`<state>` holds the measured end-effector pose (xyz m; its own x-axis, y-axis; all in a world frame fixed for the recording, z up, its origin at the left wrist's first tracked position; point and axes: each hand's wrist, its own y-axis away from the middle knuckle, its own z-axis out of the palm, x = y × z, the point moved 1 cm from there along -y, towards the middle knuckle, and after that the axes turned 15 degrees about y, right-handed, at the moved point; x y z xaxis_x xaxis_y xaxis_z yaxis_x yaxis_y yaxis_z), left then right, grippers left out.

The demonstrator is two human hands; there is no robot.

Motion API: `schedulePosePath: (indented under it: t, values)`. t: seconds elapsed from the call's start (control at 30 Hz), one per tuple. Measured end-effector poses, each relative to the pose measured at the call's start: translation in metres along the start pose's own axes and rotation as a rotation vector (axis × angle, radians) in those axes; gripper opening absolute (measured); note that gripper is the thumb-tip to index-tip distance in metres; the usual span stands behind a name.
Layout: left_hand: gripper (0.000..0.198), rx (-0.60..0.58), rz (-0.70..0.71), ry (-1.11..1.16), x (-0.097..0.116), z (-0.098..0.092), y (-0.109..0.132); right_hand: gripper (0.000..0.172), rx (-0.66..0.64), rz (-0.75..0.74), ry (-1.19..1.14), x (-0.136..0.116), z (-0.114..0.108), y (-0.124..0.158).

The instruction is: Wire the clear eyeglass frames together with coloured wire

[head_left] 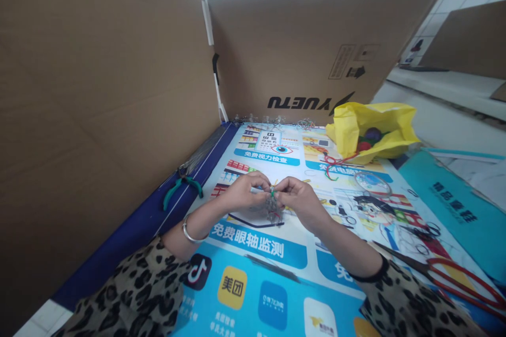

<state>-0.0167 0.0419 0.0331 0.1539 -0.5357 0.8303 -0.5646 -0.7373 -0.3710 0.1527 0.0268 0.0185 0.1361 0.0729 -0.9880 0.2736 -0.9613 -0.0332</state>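
Observation:
My left hand (245,190) and my right hand (297,197) meet over the middle of the printed table cover (253,284). Both pinch a small wire piece (272,204), a tangle of thin silvery wire with a green bit at its top. The fingers of each hand are closed on it, fingertips almost touching. A silver bangle (188,233) sits on my left wrist. Leopard-print sleeves cover both forearms.
Green-handled pliers (179,187) lie at the left by the tall cardboard screen (98,105). A yellow bag (369,129) with coloured things inside sits at the back right, red wire (334,163) before it. Red-handled scissors (454,279) lie at the right. Small wire figures (272,120) line the back cardboard.

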Motion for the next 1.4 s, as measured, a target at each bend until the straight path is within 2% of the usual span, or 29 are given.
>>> schedulePosePath:
  t: [0.53,0.83,1.0,1.23,1.4]
  values:
    - [0.008,0.091,-0.089,0.098,0.0028,0.0062,-0.0001,0.009,0.057,-0.095,0.170,0.0068,0.0005,-0.0008]
    - [0.009,0.078,-0.093,0.146,0.0019,0.0080,-0.0007,0.006,0.176,-0.214,0.510,0.0033,0.0038,0.0035]
    - [0.008,0.065,-0.036,0.117,0.0003,0.0090,-0.0002,0.013,0.257,-0.320,0.714,0.0059,0.0053,0.0067]
    - [0.008,0.097,-0.057,0.120,-0.0018,0.0097,-0.0007,0.016,0.331,-0.514,0.841,0.0090,0.0050,0.0078]
    - [0.007,0.072,-0.067,0.189,-0.0039,0.0079,-0.0008,0.018,0.342,-0.692,0.859,0.0092,0.0054,0.0074]
